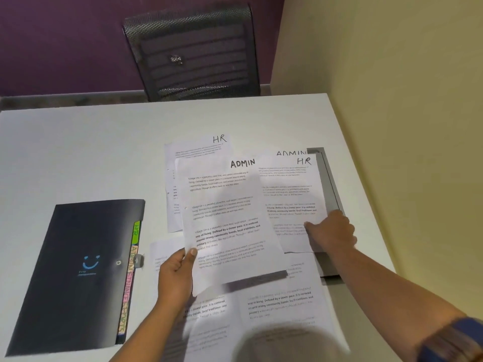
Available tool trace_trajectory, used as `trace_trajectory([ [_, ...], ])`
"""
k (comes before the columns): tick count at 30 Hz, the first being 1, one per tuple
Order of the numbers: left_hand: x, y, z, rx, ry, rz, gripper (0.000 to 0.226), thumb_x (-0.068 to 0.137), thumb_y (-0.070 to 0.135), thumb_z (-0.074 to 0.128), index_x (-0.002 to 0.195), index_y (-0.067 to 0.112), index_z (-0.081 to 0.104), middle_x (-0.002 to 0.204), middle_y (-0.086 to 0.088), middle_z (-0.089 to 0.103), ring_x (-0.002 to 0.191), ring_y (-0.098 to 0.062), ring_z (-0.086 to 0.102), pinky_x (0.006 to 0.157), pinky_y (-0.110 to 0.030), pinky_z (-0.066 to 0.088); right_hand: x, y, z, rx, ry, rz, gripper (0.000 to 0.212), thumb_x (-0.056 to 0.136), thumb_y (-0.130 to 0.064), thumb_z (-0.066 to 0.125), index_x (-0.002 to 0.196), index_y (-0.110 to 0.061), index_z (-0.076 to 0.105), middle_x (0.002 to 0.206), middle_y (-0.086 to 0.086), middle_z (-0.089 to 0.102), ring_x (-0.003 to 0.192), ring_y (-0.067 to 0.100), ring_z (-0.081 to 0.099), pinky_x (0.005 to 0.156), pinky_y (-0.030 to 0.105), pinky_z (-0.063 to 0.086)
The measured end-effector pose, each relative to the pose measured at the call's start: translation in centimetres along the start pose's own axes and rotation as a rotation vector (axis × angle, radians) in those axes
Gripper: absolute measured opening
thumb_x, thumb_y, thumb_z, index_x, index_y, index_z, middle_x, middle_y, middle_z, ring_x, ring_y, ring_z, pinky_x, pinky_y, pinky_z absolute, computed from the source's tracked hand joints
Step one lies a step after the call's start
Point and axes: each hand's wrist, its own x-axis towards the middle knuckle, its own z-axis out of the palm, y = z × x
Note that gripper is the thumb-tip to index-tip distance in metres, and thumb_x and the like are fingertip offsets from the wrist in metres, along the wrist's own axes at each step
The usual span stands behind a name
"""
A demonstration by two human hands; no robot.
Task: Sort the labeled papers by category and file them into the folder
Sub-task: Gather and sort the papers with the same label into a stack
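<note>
Nearest you, along the bottom of the frame, lie printed sheets (282, 309) overlapping so loosely that you cannot count them exactly. Just above them your left hand (175, 275) is clamped on the lower left edge of one ADMIN sheet (230, 220), thumb on top and fingers underneath, lifting it clear of the pile with its bottom corner curling. To the right of centre your right hand (332, 232) rests flat with fingers together, pressing on an HR sheet (290, 194); it grips nothing. Four handwritten labels are readable: two HR and two ADMIN. A second ADMIN sheet (291, 152) peeks out behind the pressed one, and a second HR sheet (201, 147) lies farthest back near mid-frame. At lower left sits one closed black folder (70, 278) with a blue smile printed on it and coloured index tabs (130, 270) down its right edge. Everything sits on one white table (86, 150). At the top centre stands one black mesh chair (193, 53).
</note>
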Motion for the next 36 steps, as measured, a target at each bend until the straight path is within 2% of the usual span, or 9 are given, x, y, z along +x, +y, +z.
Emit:
trace_trajectory([
  [3, 1.0, -0.9, 0.2, -0.023, 0.003, -0.107, 0.016, 0.098, 0.022, 0.059, 0.1, 0.015, 0.074, 0.084, -0.005, 0.078, 0.075, -0.022, 0.068, 0.058, -0.023, 0.054, 0.6, 0.0, 0.2, 0.139, -0.098, 0.021, 0.056, 0.067, -0.047, 0.081, 0.102, -0.013, 0.053, 0.096, 0.006, 0.067, 0.084, 0.031, 0.066, 0.074, 0.039, 0.057],
  [11, 2.6, -2.3, -0.1, 0.069, 0.002, -0.198, 0.028, 0.1, 0.015, 0.057, 0.1, -0.012, 0.062, 0.061, -0.035, 0.05, 0.051, -0.037, 0.04, 0.082, -0.047, 0.055, 0.0, -0.3, -0.6, 0.398, -0.165, -0.013, 0.02, 0.079, -0.016, 0.071, 0.087, 0.001, 0.065, 0.087, 0.011, 0.073, 0.073, 0.024, 0.066, 0.065, 0.032, 0.057],
  [13, 2.5, -2.4, -0.5, 0.08, -0.009, -0.184, 0.029, 0.1, 0.015, 0.057, 0.089, -0.012, 0.059, 0.041, -0.02, 0.044, 0.04, -0.017, 0.036, 0.052, -0.026, 0.052, -0.8, -0.7, -0.9, 0.52, -0.2, -0.033, 0.019, 0.085, -0.019, 0.069, 0.077, -0.003, 0.062, 0.081, 0.009, 0.072, 0.071, 0.024, 0.067, 0.059, 0.029, 0.055],
  [15, 2.5, -2.6, -0.9, 0.094, -0.032, -0.175, 0.035, 0.1, 0.016, 0.058, 0.066, 0.013, 0.065, 0.039, 0.001, 0.032, 0.034, -0.007, 0.021, 0.035, -0.013, 0.022, -1.6, -1.0, -1.1, 0.607, -0.243, -0.062, 0.037, 0.094, -0.031, 0.062, 0.066, -0.007, 0.054, 0.065, 0.007, 0.065, 0.061, 0.024, 0.062, 0.051, 0.025, 0.046],
  [21, 1.9, -1.9, -0.8, 0.091, -0.071, -0.197, 0.028, 0.1, 0.014, 0.056, 0.077, 0.0, 0.062, 0.034, 0.011, 0.036, 0.026, -0.001, 0.024, 0.03, -0.01, 0.021, -0.9, -0.6, 0.4, 0.418, -0.105, -0.015, 0.047, 0.094, -0.038, 0.048, 0.062, -0.006, 0.057, 0.063, 0.016, 0.064, 0.069, 0.034, 0.068, 0.07, 0.041, 0.059],
  [23, 1.7, -1.6, -0.6, 0.055, -0.063, -0.204, 0.03, 0.1, 0.012, 0.055, 0.099, -0.018, 0.057, 0.032, 0.013, 0.039, 0.024, 0.001, 0.027, 0.029, -0.009, 0.023, -0.7, -1.1, 0.8, 0.26, -0.045, -0.058, 0.036, 0.088, -0.041, 0.059, 0.08, -0.005, 0.061, 0.08, 0.013, 0.066, 0.078, 0.034, 0.069, 0.07, 0.041, 0.06],
  [27, 2.0, -1.8, -0.8, 0.025, -0.076, -0.193, 0.019, 0.1, 0.01, 0.056, 0.097, -0.004, 0.067, 0.034, 0.011, 0.047, 0.027, 0.001, 0.027, 0.03, -0.011, 0.023, -0.8, -2.3, 1.3, 0.105, -0.108, 0.009, 0.062, 0.075, -0.042, 0.078, 0.115, -0.006, 0.049, 0.107, 0.012, 0.061, 0.098, 0.036, 0.064, 0.078, 0.042, 0.057],
  [32, 3.2, -3.1, -1.3, 0.042, -0.082, -0.181, 0.019, 0.098, 0.013, 0.059, 0.086, 0.003, 0.069, 0.037, 0.01, 0.043, 0.031, -0.003, 0.021, 0.035, -0.013, 0.018, -0.6, -3.0, 1.2, 0.284, -0.219, 0.079, 0.018, 0.077, -0.018, 0.076, 0.084, -0.008, 0.062, 0.09, 0.011, 0.072, 0.069, 0.025, 0.065, 0.06, 0.028, 0.053],
  [36, 3.8, -3.8, -1.6, 0.044, -0.092, -0.172, 0.025, 0.096, 0.014, 0.061, 0.074, 0.003, 0.062, 0.038, 0.007, 0.04, 0.032, -0.006, 0.021, 0.037, -0.014, 0.017, -0.8, -3.3, 0.9, 0.419, -0.198, 0.09, 0.012, 0.073, -0.007, 0.072, 0.07, -0.007, 0.06, 0.079, 0.008, 0.069, 0.072, 0.027, 0.066, 0.072, 0.037, 0.059],
])
